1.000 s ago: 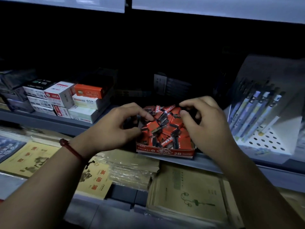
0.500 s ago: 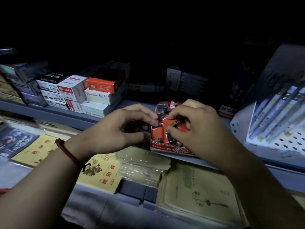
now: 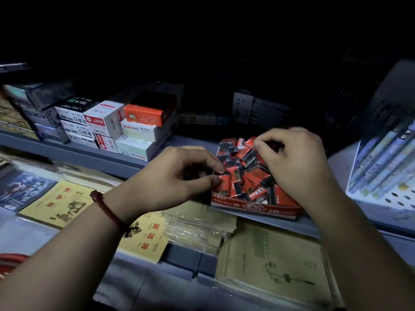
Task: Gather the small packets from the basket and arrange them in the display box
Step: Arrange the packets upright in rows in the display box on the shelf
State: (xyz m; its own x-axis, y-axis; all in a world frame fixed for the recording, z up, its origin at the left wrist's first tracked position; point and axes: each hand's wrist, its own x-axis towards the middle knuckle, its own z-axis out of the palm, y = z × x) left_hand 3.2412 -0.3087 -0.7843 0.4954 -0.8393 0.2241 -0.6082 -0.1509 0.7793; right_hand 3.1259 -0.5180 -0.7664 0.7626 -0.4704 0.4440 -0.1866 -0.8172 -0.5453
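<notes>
Pinching "2B" packets (image 3: pixel 235 176), left hand (image 3: pixel 166 185) and right hand (image 3: pixel 296 167) crowd the box (image 3: pixel 253 208).

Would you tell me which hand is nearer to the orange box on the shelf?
Left. The left hand, pinching a packet, is below and right of the orange box; the right hand is farther right, over the display box.

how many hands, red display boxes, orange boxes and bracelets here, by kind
hands: 2 (left hand, right hand)
red display box: 1
orange box: 1
red bracelet: 1
small packets: heaped, cannot count
total: 5, packets aside
</notes>
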